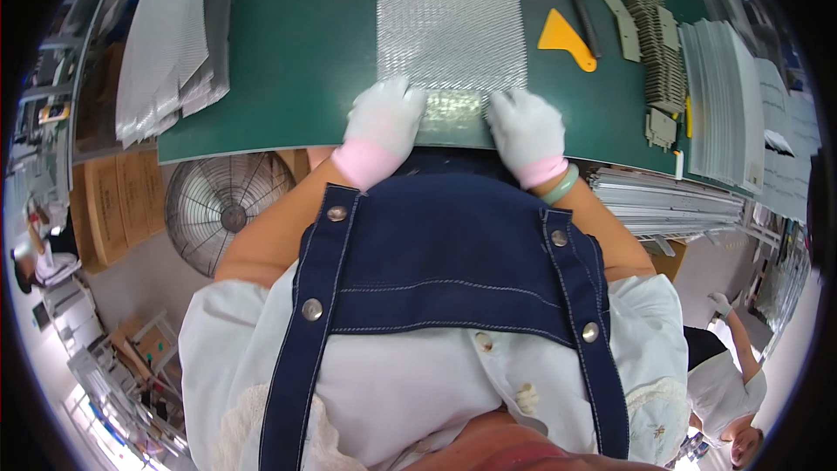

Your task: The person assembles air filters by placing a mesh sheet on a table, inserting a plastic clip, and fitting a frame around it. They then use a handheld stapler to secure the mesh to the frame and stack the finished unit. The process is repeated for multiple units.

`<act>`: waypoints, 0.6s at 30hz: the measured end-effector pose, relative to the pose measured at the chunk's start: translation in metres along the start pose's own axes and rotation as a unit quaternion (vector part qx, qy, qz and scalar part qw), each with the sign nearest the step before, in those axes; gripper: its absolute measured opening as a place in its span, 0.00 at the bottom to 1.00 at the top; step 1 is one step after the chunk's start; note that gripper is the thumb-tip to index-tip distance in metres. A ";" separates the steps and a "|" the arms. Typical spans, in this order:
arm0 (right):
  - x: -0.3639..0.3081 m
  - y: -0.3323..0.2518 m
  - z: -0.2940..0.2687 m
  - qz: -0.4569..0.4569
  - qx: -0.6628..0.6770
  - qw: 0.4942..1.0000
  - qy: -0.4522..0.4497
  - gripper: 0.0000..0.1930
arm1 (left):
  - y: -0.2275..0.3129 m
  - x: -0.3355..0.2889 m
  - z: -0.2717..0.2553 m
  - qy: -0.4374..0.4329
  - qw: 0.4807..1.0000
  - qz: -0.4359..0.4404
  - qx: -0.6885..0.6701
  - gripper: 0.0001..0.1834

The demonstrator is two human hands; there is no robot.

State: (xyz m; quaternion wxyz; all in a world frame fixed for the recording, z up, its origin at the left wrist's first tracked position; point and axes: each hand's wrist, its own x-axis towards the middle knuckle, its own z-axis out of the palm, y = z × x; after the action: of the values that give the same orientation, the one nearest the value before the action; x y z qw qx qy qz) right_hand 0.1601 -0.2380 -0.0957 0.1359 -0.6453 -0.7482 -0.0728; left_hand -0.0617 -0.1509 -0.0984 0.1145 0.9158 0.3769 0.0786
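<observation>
A long silver mesh sheet (449, 22) lies lengthwise on the green tabletop (301, 44), running away from me. At its near end, my left hand (384, 122) is closed at the left corner, its curled fingers on the edge. My right hand (527, 126) is closed in the same way at the right corner. White gloves with pink cuffs cover both, and the fingertips are partly hidden. Between the hands a pale, shiny strip (453, 113) reaches toward the table's front edge. Beyond my right hand lies a yellow triangular scraper (565, 39).
A dark-handled tool (580, 9) lies past the scraper. Stacked beige plates (656, 44) and upright white sheets (719, 96) line the right side. More mesh sheets (170, 44) hang over the left end. A round fan (228, 209) stands below left. Another person (728, 384) is at lower right.
</observation>
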 end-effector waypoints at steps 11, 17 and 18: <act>-0.020 0.057 -0.022 0.066 0.191 0.976 0.078 0.18 | 0.018 -0.015 -0.011 0.017 0.990 0.119 0.069 0.31; -0.082 0.218 -0.064 0.613 -0.192 0.765 -0.045 0.49 | 0.014 -0.036 -0.008 0.106 0.982 0.151 -0.030 0.17; -0.080 0.226 -0.067 0.601 -0.183 0.772 -0.093 0.51 | 0.017 -0.040 -0.010 0.103 0.985 0.136 -0.019 0.15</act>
State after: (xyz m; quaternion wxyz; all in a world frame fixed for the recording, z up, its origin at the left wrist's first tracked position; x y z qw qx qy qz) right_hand 0.4002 -0.2974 -0.0707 -0.0391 -0.9799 -0.1889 -0.0514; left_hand -0.0811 -0.1895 -0.0869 0.0808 0.9433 0.2568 0.1942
